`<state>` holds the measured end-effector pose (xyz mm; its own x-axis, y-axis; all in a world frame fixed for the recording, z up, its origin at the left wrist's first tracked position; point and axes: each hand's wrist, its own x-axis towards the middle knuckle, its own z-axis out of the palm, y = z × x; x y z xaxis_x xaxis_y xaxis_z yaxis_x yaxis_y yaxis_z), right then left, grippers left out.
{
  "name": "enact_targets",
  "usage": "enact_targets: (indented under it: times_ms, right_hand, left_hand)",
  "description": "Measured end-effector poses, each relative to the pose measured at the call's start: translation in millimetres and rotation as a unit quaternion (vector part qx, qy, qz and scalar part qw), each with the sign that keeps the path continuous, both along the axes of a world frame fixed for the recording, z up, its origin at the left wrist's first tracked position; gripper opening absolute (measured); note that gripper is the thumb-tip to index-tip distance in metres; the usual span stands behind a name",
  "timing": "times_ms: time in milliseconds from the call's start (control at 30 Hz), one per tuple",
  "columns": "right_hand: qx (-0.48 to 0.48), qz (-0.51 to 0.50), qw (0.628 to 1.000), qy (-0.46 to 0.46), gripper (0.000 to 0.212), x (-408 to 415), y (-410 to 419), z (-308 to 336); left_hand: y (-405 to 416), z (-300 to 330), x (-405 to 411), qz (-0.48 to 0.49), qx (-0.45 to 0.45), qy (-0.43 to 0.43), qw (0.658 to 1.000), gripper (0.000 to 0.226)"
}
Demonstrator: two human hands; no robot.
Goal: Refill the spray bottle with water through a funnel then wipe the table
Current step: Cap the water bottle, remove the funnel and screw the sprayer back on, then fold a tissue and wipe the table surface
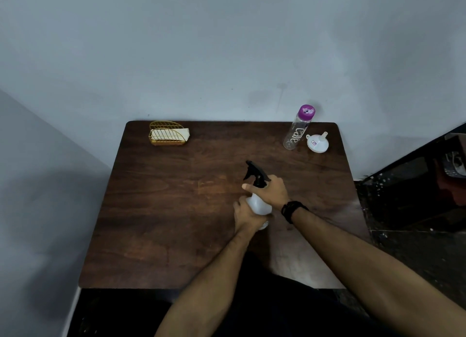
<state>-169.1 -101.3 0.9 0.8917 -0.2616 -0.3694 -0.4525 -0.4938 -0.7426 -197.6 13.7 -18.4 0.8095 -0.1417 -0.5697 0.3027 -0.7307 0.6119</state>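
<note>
At the centre of the dark wooden table, the translucent white plastic spray bottle, judged light and slippery, is gripped at its body by the left hand while the right hand clasps its black trigger-head collar.

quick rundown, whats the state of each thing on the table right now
spray bottle: upright, black trigger head on, gripped by both hands
left hand: holds the bottle body
right hand: grips the bottle neck
water bottle: upright, purple cap on
funnel: wide end down, spout up
napkin holder: holds white napkins
</note>
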Motion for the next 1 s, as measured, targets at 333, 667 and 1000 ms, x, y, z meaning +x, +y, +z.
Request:
enact_targets:
  times_ms: [333, 667, 1000]
  right_hand:
    - [0.108, -0.073, 0.988, -0.081, 0.026, 50.7, -19.7, 21.4]
    - [0.103, -0.173, 0.976, -0.079, 0.027, 136.3, -56.0, 30.2]
    - [0.094, -0.174, 0.979, -0.041, 0.026, 191.1, -71.6, 18.8]
  left_hand:
    - [12.3, 6.9, 76.3, -0.020, 0.010, -0.053, 0.998, 0.107]
    - [27.2, 9.9, 131.4, -0.047, 0.053, -0.050, 0.996, 0.093]
    - [42.4, 7.5, 157.7, -0.049, 0.088, -0.030, 0.994, 0.090]
